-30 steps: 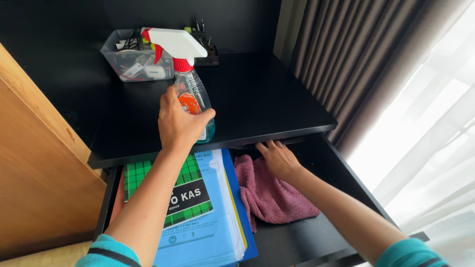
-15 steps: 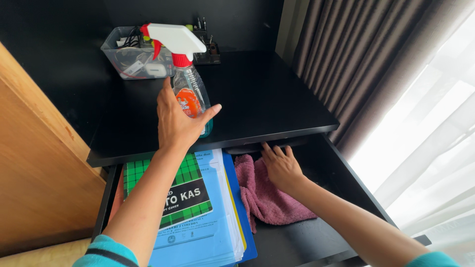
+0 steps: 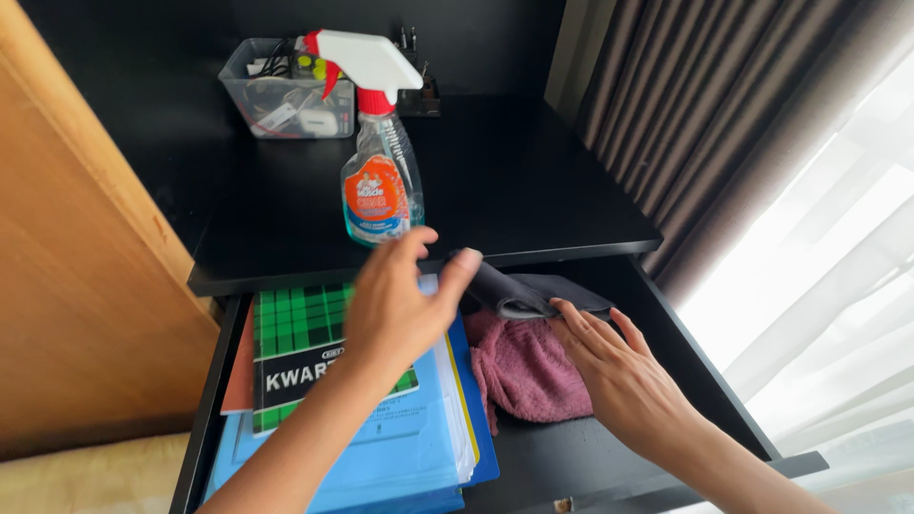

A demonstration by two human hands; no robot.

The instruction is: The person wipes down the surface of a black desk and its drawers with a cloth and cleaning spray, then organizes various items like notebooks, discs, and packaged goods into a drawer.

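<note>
A spray bottle with a white trigger head, red collar and bluish liquid stands upright on the black desk top. My left hand hovers below it over the open drawer, fingers apart, touching nothing I can make out. My right hand lies flat inside the drawer on a pink cloth, fingertips at a dark grey cloth folded above it.
The drawer's left side holds a green checked box on blue folders. A clear bin of cables stands at the desk's back. A wooden panel rises on the left, dark curtains on the right.
My left hand has let go of the spray bottle, which now stands on the desk, and has dropped toward the drawer. My right hand has shifted lower on the cloths.
</note>
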